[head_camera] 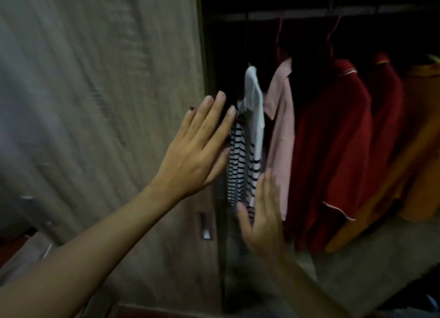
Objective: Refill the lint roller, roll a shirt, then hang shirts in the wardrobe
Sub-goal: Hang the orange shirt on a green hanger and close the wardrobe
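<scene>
Striped navy-and-white knit shirt [240, 165] hangs at the far left end of the dark metal wardrobe rail [309, 14], centre of the frame, just beside the pale wood-grain wardrobe door [95, 91] that fills the left half. To its right, each on its own hanger, come a pale pink collared shirt [281, 137], a deep red shirt with thin white piping [333, 139], a second red garment partly hidden behind it, and an orange garment [419, 139] at the right edge; the row looks spaced so that each piece falls free, with the striped one tucked into the last gap by the door. Only one view is given, the head camera, and it is dim and somewhat blurred. In it the left hand [192, 156] reaches up from the lower left with fingers straight and spread, its fingertips [232, 110] at the striped shirt's upper edge (whether they press the cloth or only hover against it cannot be told). Lower, in the centre, the right hand [264, 217] is likewise flat and spread, gripping nothing, overlapping the striped hem and the pink shirt's lower edge. Judging by this, both hands are smoothing or settling the hung shirt rather than carrying it, and the hanging step seems nearly done.
</scene>
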Available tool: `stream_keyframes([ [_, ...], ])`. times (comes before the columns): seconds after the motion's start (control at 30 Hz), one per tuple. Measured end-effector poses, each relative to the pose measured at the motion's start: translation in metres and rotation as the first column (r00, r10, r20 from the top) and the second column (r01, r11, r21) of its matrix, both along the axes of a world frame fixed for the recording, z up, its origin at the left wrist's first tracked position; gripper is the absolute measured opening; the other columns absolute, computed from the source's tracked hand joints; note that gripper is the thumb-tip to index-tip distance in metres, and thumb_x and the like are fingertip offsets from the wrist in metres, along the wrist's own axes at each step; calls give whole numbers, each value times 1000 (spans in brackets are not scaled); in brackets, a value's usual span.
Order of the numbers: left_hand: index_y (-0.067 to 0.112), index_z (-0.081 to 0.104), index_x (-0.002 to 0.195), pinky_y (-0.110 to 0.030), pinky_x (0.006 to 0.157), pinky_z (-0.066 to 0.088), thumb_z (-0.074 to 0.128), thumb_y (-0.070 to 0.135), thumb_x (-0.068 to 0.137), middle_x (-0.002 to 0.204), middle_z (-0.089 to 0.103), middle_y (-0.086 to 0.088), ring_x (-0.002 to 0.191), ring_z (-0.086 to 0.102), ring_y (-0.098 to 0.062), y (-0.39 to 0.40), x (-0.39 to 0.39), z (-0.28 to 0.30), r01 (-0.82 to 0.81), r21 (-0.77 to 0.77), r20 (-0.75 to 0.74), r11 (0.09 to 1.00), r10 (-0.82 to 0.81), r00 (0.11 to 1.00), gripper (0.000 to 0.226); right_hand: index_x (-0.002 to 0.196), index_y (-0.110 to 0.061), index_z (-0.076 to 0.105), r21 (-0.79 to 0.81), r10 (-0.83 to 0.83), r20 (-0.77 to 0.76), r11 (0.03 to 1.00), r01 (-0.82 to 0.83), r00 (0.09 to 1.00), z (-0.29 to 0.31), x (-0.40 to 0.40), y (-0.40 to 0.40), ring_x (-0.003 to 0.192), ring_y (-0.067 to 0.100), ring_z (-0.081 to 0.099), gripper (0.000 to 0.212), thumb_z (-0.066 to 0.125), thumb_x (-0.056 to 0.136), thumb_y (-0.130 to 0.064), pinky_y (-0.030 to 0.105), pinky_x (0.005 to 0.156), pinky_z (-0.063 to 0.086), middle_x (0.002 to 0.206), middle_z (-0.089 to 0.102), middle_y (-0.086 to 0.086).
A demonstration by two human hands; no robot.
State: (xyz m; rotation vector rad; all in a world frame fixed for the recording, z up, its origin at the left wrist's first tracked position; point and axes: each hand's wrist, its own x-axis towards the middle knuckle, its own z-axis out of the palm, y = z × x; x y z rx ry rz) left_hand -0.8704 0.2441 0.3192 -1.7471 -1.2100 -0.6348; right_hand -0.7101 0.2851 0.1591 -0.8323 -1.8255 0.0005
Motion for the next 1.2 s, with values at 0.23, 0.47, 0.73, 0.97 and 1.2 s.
stream_keyframes([
  [0.23, 12, 7, 152, -47, 117, 13, 40, 44, 99, 155, 15, -17, 147, -3, -26, 20, -98, -50, -89, -35, -272, 995, 77, 959, 70, 149, 1, 17, -197, -77, 246, 972, 128, 966, -95, -108, -60, 146, 27, 21, 81, 54, 91, -42, 44, 113, 30, 154, 24, 20],
  [0.47, 9, 17, 151, -40, 118, 7, 38, 58, 96, 159, 13, -12, 148, -1, -22, 45, -124, -69, -27, 79, -374, 997, 54, 926, 77, 147, 1, 27, -365, -111, 446, 883, 294, 888, -133, -150, -61, 143, 31, 29, 81, 50, 89, -50, 43, 113, 26, 154, 21, 19],
  [0.73, 8, 20, 151, -41, 118, 0, 39, 60, 93, 160, -4, -13, 148, -3, -24, 57, -122, -78, -19, 219, -365, 976, 99, 926, 80, 149, -5, 20, -357, -113, 491, 878, 318, 864, -142, -147, -49, 146, 24, 19, 80, 43, 92, -57, 53, 113, 26, 157, 18, 12],
  [0.97, 8, 24, 150, -41, 116, 10, 38, 58, 94, 154, 17, -8, 148, 2, -24, 65, -89, -79, 9, 219, -355, 976, 71, 932, 76, 150, -4, 16, -367, -151, 473, 862, 350, 868, -145, -123, -46, 147, 25, 16, 82, 41, 93, -58, 51, 115, 26, 158, 20, 14],
  [1.2, 9, 31, 148, -40, 115, 11, 36, 53, 96, 152, 33, -8, 138, 29, -23, 82, -24, -76, 82, 215, -356, 973, 0, 935, 68, 150, -3, 13, -383, -204, 456, 834, 398, 866, -149, -70, -32, 146, 28, 16, 83, 41, 94, -57, 49, 115, 27, 158, 11, 15],
])
